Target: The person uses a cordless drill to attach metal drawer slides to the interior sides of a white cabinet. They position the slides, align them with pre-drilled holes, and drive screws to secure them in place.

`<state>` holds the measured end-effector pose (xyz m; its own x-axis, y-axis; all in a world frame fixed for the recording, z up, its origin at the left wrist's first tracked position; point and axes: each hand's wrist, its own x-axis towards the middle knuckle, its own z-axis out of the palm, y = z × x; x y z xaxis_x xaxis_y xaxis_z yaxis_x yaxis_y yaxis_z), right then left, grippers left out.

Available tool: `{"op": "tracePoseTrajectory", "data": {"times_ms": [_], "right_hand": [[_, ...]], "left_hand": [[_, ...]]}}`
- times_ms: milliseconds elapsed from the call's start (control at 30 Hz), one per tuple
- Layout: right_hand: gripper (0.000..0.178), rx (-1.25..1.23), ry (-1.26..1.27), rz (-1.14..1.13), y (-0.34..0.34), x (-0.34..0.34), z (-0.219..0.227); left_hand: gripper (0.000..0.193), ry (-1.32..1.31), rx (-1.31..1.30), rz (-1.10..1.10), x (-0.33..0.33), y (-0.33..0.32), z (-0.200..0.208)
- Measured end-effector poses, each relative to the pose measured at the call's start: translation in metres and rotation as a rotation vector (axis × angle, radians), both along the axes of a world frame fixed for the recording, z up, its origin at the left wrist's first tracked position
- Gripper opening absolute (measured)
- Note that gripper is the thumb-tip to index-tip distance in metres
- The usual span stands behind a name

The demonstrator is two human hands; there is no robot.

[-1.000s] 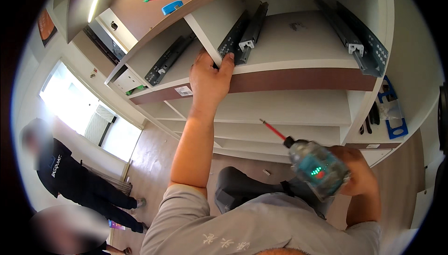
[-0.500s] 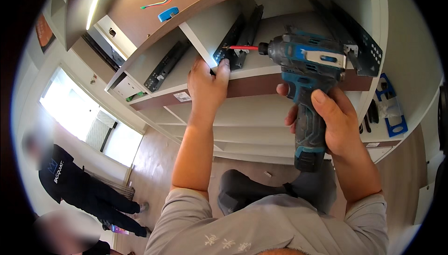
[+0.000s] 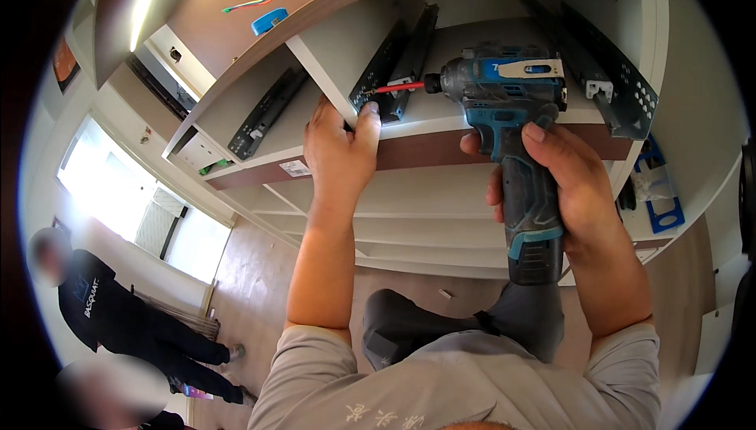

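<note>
The right hand point(image 3: 571, 174) closes around a power driver point(image 3: 504, 79), held level before the cabinet point(image 3: 417, 148), its red bit point(image 3: 403, 87) reaching left to the perforated drawer slide point(image 3: 378, 68). The left hand point(image 3: 340, 145) clasps the divider point(image 3: 321, 79) near its lower front end, forearm point(image 3: 323, 265) stretched forward.

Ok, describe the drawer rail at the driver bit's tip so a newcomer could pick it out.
Start at the white cabinet and find the upright divider beside the left hand. Along the divider's right side lies a dark, perforated metal rail. Unlike the other rails, it has the red bit of the driver at its near end.
</note>
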<state>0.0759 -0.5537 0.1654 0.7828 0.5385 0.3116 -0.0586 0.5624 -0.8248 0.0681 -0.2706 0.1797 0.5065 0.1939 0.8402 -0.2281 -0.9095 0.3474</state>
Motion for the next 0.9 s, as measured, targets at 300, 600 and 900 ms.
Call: {"op": "tracePoseTrajectory", "data": {"times_ms": [300, 600, 900], "right_hand": [[0.046, 0.028, 0.050, 0.055, 0.006, 0.002, 0.000], [0.047, 0.019, 0.054, 0.028, 0.006, 0.000, 0.001], [0.048, 0.001, 0.037, -0.002, 0.006, -0.001, 0.002]], "left_hand": [[0.015, 0.001, 0.038, 0.018, 0.001, 0.002, 0.000], [0.016, 0.013, -0.019, 0.021, 0.001, 0.000, -0.002], [0.022, -0.016, 0.096, 0.026, 0.004, 0.013, -0.006]]}}
